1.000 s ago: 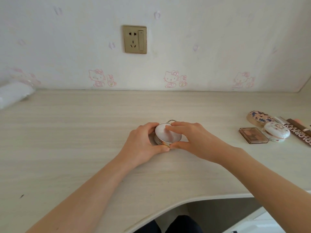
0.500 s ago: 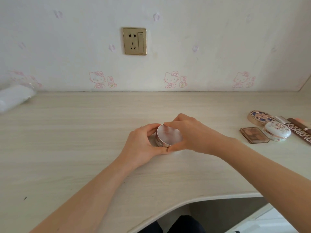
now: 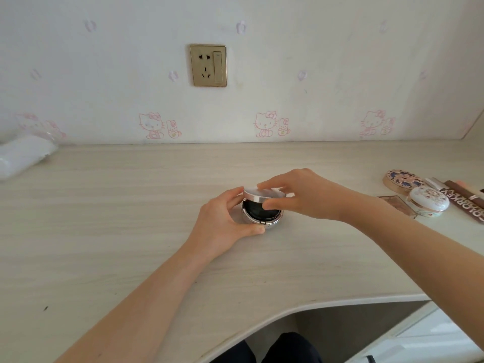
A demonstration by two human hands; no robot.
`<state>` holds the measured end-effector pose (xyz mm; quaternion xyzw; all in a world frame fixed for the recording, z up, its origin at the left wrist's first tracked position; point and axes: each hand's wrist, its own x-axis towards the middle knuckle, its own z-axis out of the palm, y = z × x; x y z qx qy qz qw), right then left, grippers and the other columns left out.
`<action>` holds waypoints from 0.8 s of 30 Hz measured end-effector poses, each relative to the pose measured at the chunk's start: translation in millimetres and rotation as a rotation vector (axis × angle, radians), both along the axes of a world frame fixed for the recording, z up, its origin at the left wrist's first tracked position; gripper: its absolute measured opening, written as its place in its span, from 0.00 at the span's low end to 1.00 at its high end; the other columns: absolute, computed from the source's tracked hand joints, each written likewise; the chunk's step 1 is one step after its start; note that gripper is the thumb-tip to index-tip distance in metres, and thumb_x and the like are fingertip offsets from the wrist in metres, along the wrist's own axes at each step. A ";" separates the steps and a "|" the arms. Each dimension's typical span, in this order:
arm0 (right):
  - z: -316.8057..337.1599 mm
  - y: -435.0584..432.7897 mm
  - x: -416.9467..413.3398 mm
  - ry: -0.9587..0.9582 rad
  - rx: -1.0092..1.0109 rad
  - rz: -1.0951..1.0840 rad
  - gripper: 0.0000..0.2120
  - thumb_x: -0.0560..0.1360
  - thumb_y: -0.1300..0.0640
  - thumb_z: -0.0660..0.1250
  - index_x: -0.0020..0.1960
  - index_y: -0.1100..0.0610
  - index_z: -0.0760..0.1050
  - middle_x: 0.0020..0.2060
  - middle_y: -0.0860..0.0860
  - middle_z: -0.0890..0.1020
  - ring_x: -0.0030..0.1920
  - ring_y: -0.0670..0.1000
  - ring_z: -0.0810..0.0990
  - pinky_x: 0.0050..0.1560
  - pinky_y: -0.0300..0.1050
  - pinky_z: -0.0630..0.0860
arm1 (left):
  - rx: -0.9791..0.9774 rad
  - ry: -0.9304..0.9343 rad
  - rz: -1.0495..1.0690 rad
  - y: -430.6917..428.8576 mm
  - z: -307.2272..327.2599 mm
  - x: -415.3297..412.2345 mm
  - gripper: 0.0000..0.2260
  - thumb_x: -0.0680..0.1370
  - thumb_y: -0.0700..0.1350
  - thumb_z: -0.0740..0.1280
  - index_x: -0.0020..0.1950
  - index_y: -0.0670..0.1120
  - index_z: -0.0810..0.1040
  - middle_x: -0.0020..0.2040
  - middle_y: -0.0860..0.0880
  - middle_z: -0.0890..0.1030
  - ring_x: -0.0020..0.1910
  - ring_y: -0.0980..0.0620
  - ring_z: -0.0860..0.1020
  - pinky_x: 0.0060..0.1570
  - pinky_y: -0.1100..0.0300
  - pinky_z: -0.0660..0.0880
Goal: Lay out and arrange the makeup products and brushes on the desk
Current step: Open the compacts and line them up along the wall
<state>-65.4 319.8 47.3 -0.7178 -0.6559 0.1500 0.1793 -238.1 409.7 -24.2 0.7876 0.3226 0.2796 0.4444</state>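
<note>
"Can you read anything on the things over there?"

"Only one. At the right edge of the frame a brown tube (image 3: 468,203) lies aslant, and its pale letters spell COLORKEY. The rest have pictures, not words: a white flowered compact (image 3: 429,200) touching the tube, a blue flowered compact (image 3: 402,179) just behind it, and a flat brown palette (image 3: 395,201) in front, half hidden by the right forearm."

"And the hands?"

"Both are on the silver compact (image 3: 262,214), which sits on the desk (image 3: 131,231) a little right of the frame's middle. The left hand (image 3: 222,218) curls round its base from the left, thumb along the front by the clasp, fingers round the far side. The right hand (image 3: 306,195) reaches in from the right and pinches the lid (image 3: 264,193) by its rim, thumb in front and fingers on top. The lid is tilted up at the front, and the inside shows dark."

"Any room around them?"

"A wide stretch of pale wood runs leftward to a white packet (image 3: 23,155) at the left edge. The other makeup is well apart on the right. The back edge of the desk meets the wall, under a gold socket (image 3: 208,65) and pink cat stickers (image 3: 264,124). The front edge curves inward at lower right."
</note>
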 end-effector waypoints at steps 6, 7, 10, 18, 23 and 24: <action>6.5 3.8 -0.3 0.263 0.105 -0.044 0.13 0.78 0.48 0.63 0.60 0.46 0.78 0.51 0.36 0.81 0.52 0.37 0.79 0.52 0.32 0.74 | -0.088 -0.174 -0.010 1.4 0.4 -1.1 0.34 0.57 0.43 0.83 0.61 0.55 0.76 0.57 0.59 0.81 0.60 0.64 0.76 0.64 0.57 0.72; 6.3 5.2 -1.0 0.279 0.122 -0.042 0.12 0.78 0.49 0.63 0.60 0.47 0.79 0.50 0.37 0.82 0.53 0.37 0.79 0.52 0.33 0.75 | -0.104 -0.193 -0.006 1.0 1.9 -1.4 0.33 0.58 0.41 0.83 0.61 0.54 0.76 0.57 0.58 0.81 0.60 0.63 0.77 0.63 0.58 0.73; 4.7 8.9 -3.8 0.343 0.169 -0.056 0.12 0.78 0.49 0.62 0.59 0.46 0.79 0.49 0.36 0.82 0.52 0.37 0.79 0.54 0.37 0.76 | -0.190 -0.236 -0.010 -0.5 7.2 -3.9 0.31 0.61 0.36 0.81 0.62 0.49 0.76 0.57 0.55 0.81 0.56 0.60 0.80 0.58 0.62 0.76; 9.3 14.7 -8.8 0.414 0.225 -0.033 0.11 0.78 0.49 0.63 0.58 0.46 0.79 0.52 0.39 0.82 0.54 0.40 0.80 0.61 0.49 0.76 | -0.709 -0.401 -0.053 -4.1 28.1 -4.5 0.17 0.81 0.53 0.59 0.56 0.41 0.78 0.51 0.43 0.84 0.52 0.48 0.83 0.53 0.55 0.78; 6.5 10.7 -13.6 0.471 0.212 -0.001 0.10 0.79 0.52 0.62 0.56 0.45 0.80 0.50 0.41 0.84 0.54 0.45 0.81 0.59 0.51 0.77 | -0.837 -0.464 -0.071 -5.7 28.3 -3.7 0.18 0.82 0.52 0.56 0.59 0.41 0.77 0.52 0.42 0.84 0.53 0.47 0.82 0.55 0.53 0.78; 5.5 9.7 -14.2 0.481 0.207 0.001 0.10 0.79 0.53 0.62 0.55 0.45 0.80 0.50 0.41 0.84 0.53 0.45 0.81 0.59 0.51 0.77 | -0.828 -0.479 -0.075 -5.0 28.3 -3.7 0.17 0.82 0.51 0.56 0.59 0.41 0.77 0.53 0.42 0.84 0.53 0.48 0.82 0.55 0.54 0.78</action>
